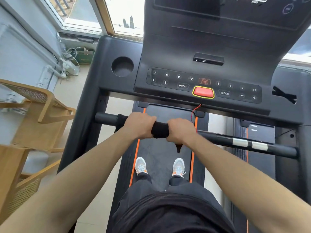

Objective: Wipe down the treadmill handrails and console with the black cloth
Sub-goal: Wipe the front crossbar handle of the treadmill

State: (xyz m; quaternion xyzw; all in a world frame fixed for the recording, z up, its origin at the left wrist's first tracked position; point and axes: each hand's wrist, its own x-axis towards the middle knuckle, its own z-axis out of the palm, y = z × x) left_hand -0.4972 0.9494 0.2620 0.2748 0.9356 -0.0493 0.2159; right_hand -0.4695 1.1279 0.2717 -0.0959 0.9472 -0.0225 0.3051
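A black cloth [160, 130] is wrapped around the treadmill's front handrail [106, 118], a black crossbar under the console [204, 84]. My left hand [140, 124] grips the cloth and bar on the left. My right hand [180, 130] grips them just to the right, a short strip of cloth showing between the two. A corner of cloth hangs below my right hand. The bar runs on to the right, with two silver sensor bands [249, 143]. The console has numbered keys and a red stop button [203, 92].
A round cup holder [122, 66] sits at the console's left. A red safety cord [195, 111] hangs from the console near my right hand. A wooden rattan chair [33, 118] stands to the left. My feet are on the belt [159, 152].
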